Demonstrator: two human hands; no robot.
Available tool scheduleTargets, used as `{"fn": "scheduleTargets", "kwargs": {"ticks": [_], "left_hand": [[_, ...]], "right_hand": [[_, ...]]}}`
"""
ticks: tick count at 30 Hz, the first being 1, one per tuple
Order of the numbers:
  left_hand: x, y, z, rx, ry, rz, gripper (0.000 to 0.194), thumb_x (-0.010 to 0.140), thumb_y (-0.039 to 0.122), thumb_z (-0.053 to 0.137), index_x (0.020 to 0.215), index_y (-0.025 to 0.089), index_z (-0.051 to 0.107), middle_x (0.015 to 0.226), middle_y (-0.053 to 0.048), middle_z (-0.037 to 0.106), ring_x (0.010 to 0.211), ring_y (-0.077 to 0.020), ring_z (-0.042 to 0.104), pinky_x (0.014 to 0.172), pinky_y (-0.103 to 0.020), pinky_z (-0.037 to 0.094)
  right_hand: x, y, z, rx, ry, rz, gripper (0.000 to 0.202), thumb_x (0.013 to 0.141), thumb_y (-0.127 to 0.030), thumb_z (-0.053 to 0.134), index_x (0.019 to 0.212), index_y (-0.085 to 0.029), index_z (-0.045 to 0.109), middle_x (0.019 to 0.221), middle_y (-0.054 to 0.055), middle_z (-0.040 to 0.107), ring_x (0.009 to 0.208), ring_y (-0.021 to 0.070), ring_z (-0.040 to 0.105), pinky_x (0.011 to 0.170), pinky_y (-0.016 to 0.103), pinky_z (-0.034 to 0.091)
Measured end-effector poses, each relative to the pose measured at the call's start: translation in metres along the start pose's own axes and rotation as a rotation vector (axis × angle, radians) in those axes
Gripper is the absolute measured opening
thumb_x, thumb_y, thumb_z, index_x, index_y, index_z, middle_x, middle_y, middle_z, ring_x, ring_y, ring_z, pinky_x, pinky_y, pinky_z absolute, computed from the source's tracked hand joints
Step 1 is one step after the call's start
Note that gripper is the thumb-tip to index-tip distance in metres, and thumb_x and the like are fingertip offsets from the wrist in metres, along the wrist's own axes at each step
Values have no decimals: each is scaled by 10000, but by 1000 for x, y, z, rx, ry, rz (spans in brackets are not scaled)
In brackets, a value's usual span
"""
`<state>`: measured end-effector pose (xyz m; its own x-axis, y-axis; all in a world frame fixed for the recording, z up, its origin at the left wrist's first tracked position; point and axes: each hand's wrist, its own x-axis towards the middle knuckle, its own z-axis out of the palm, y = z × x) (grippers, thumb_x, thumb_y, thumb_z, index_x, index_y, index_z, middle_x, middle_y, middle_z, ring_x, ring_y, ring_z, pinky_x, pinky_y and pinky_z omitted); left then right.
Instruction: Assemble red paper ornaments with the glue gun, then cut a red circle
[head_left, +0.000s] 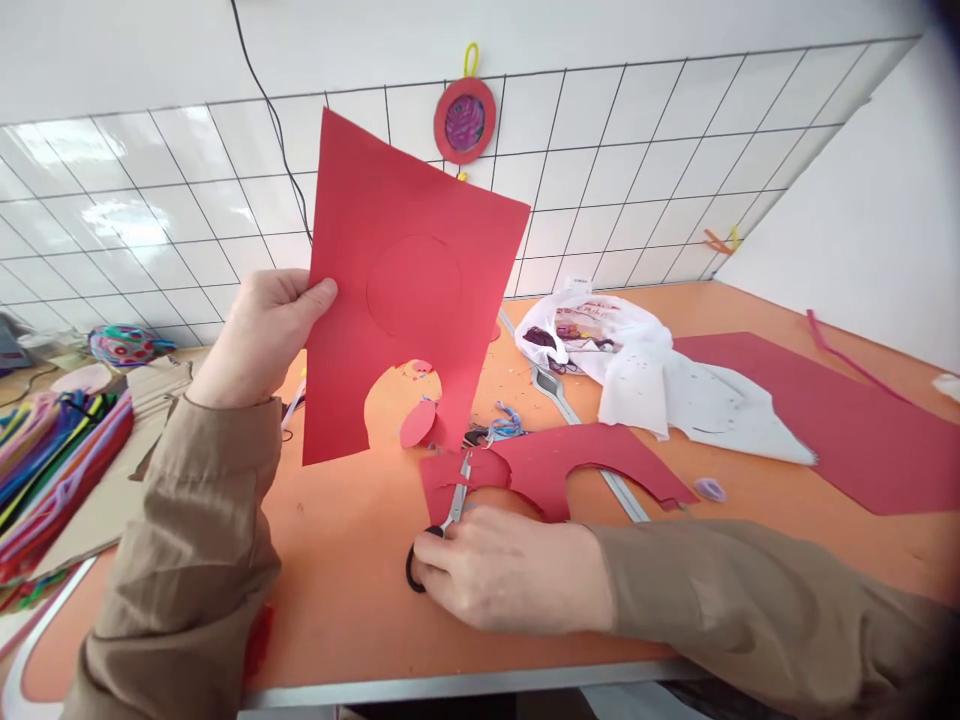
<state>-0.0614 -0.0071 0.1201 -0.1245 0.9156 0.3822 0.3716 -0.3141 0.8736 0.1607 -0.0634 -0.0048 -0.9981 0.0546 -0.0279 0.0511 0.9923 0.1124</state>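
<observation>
A red rectangular card sheet (405, 200), its lower edge notched by a curved cutout, is held above the orange tabletop (360, 600), pinched at its left margin by the left hand (259, 335). Its long axis is kept near upright, top tilted rightward. Likely light, flexible and easily creased, it is best gripped by uncut margins. Black-handled metal scissors (456, 508) are grasped, blades pointing away, by the right hand (517, 570).
</observation>
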Motion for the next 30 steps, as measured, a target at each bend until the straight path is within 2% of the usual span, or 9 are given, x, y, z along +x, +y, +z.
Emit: {"fn": "scheduleTargets", "kwargs": {"ticks": [3, 7, 13, 16, 18, 23, 26, 30], "left_hand": [[5, -6, -1, -73, -3, -27, 206, 888, 188, 595, 758, 120, 739, 621, -32, 702, 553, -146, 614, 557, -283, 499], [11, -12, -2, -116, 21, -39, 203, 879, 199, 616, 743, 126, 747, 619, -42, 707, 561, -168, 647, 569, -301, 522], [13, -13, -4, -193, 86, 6, 178, 875, 150, 604, 772, 97, 739, 629, -40, 727, 568, -145, 660, 612, -294, 579], [13, -13, -4, -218, 131, 23, 146, 847, 157, 632, 764, 97, 736, 625, -38, 733, 595, -159, 686, 707, -353, 622], [13, -13, -4, -214, 137, 23, 146, 835, 165, 636, 758, 98, 740, 618, -39, 732, 595, -171, 692, 737, -391, 629], [11, -9, -5, -138, 115, -1, 163, 823, 189, 630, 748, 110, 751, 633, -47, 734, 601, -193, 694, 644, -364, 608], [9, -8, -7, -67, 47, -45, 177, 841, 212, 625, 783, 113, 761, 677, -58, 752, 633, -193, 693, 625, -337, 583], [9, -11, -11, -59, -28, -61, 160, 838, 244, 658, 816, 141, 778, 744, -64, 777, 673, -196, 703, 650, -322, 576]], "right_hand": [[-2, 2, -3, 5, 2, 51, 183, 892, -25, 458, 913, -132, 606, 911, 27, 595, 565, 135, 575, 371, 318, 244], [-2, 1, -2, -60, 48, 20, 182, 872, -21, 470, 841, -152, 592, 788, 3, 574, 528, 145, 559, 364, 331, 191], [-4, -5, -1, -79, 259, -50, 202, 895, -58, 436, 961, -126, 614, 799, 15, 574, 470, 133, 477, 356, 321, 241], [-7, -8, -9, -85, 360, -66, 220, 917, -84, 426, 1040, -94, 608, 839, 30, 580, 479, 122, 438, 361, 318, 260], [-9, -10, -16, -71, 388, -51, 201, 927, -108, 427, 1016, -92, 607, 837, 27, 571, 471, 120, 398, 358, 324, 248], [-11, -9, -24, -93, 388, -21, 178, 937, -118, 415, 941, -121, 592, 798, 8, 534, 461, 116, 332, 354, 323, 177], [-13, -5, -26, -103, 385, -48, 170, 920, -98, 426, 865, -126, 583, 759, 4, 504, 473, 107, 328, 386, 308, 238], [-21, -1, -37, -79, 463, -17, 221, 939, -98, 410, 843, -126, 607, 739, 6, 517, 500, 109, 338, 422, 301, 284]]}}
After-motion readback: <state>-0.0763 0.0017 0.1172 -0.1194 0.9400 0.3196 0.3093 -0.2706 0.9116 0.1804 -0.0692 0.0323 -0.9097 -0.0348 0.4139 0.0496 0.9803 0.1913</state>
